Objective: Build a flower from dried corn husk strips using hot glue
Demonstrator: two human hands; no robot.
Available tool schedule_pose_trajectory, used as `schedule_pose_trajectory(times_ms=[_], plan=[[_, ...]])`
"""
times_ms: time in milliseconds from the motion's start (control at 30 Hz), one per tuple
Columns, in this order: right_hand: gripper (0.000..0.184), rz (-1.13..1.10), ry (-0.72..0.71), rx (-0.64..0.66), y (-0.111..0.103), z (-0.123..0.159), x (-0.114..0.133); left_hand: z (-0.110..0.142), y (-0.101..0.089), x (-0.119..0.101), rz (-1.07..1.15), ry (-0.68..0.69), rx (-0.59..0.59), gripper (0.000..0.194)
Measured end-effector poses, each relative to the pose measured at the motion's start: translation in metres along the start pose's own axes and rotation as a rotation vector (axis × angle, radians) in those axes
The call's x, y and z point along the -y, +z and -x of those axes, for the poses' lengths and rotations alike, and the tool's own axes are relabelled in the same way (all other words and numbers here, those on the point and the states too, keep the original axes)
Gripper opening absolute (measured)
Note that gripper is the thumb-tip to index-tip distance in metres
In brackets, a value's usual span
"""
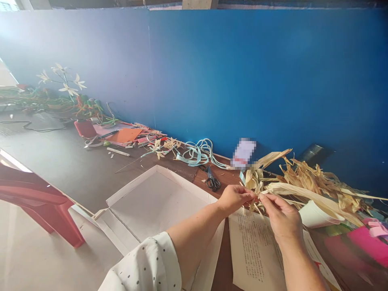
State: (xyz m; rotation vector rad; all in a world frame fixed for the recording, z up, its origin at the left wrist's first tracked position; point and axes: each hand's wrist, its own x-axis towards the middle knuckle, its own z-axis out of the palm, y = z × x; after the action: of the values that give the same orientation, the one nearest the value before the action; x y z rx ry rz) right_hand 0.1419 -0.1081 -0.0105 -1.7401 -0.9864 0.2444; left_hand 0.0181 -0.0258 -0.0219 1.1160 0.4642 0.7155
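My left hand (235,199) and my right hand (283,216) meet fingertip to fingertip over the front of the table. Both pinch the dried corn husk (254,182), a pale yellow bunch with ragged strips hanging below the fingers. Exactly where each fingertip grips is partly hidden. A long pale husk strip (294,190) stretches away to the right behind my right hand. Beneath the hands lies a printed sheet (250,250) with columns of small text. Black-handled scissors (213,181) rest just beyond my left hand.
An opened white cardboard box (169,198) lies left of my hands. At right are a husk pile (315,178), a tilted white cup (319,214) and pink material (368,242). Pale blue cord (200,151) and husk flowers (159,148) lie along the blue wall (242,72). A red stool (57,210) stands left.
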Motion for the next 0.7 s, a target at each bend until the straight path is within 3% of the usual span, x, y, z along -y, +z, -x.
schedule_pose_trajectory(times_ms=[433,700], plan=[[0.033,0.189,-0.09,-0.101,0.002,0.007,0.011,0.004,0.003,-0.006,0.024,-0.033,-0.023,0.042],[0.037,0.009,0.012,-0.059,0.004,0.004,0.005,0.003,0.001,-0.005,0.044,-0.003,-0.019,0.051]])
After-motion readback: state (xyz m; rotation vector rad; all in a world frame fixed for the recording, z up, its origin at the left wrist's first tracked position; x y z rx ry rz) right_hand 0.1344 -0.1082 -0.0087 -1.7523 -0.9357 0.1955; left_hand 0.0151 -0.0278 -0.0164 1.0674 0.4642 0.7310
